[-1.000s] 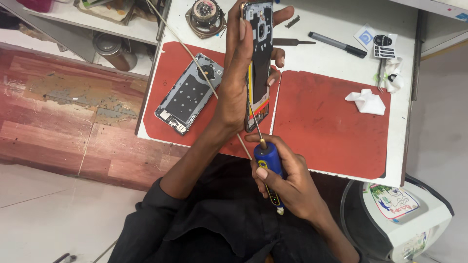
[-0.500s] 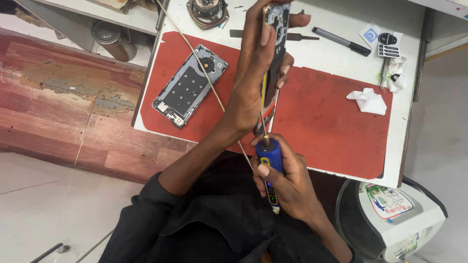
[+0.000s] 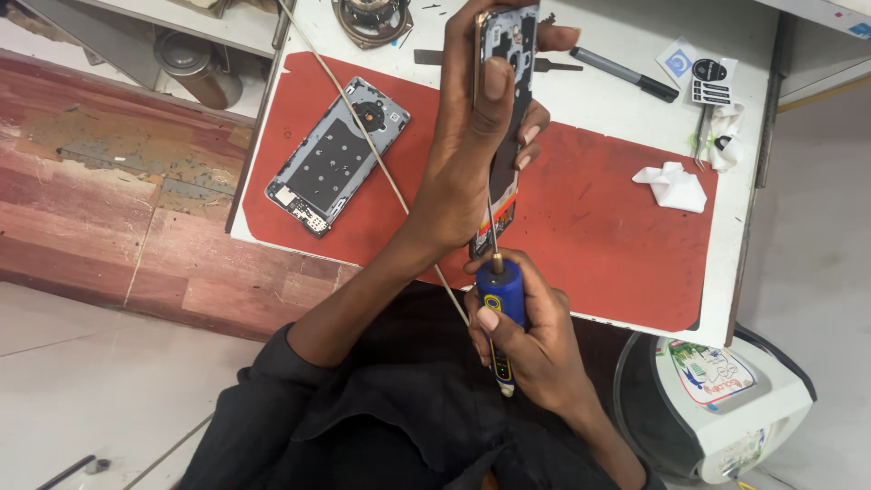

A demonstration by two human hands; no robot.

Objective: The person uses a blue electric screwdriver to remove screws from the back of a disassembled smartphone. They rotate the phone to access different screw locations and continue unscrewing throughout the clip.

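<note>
Screwdriver (image 3: pixel 500 319) first: you hold the blue-and-yellow handle in your right hand (image 3: pixel 535 349), low in the view at about 6 o'clock, fingers wrapped tight around it and thumb laid along the barrel. Its thin shaft runs up toward 12 o'clock and meets the lower end of the opened phone (image 3: pixel 502 127). Whether the tip is seated in a screw you cannot tell from this view; your left palm hides that spot.

Your left hand (image 3: pixel 472 154) has its grip clamped on the phone, holding it edge-on and nearly upright above the red mat (image 3: pixel 599 218), thumb pressed on the near face and fingertips curled round the far edge. A thin pale rod or cable (image 3: pixel 381 168) crosses diagonally behind your left wrist, from 11 o'clock down toward your lap.

Risks, as a judgement: the phone hangs in the air with no support, so a push from the driver could tilt it and let the tip slip off and scratch the board or jab your left palm. A loosened screw could drop into your dark clothing rather than onto the mat.

Further out, at 10 o'clock, a second phone body (image 3: pixel 337 156) lies flat on the mat. At 2 o'clock sit a crumpled white tissue (image 3: pixel 673 186), then a black pen (image 3: pixel 626 74) on the white worktop (image 3: pixel 626 32). A round metal part (image 3: pixel 370 18) rests at 12 o'clock.
</note>
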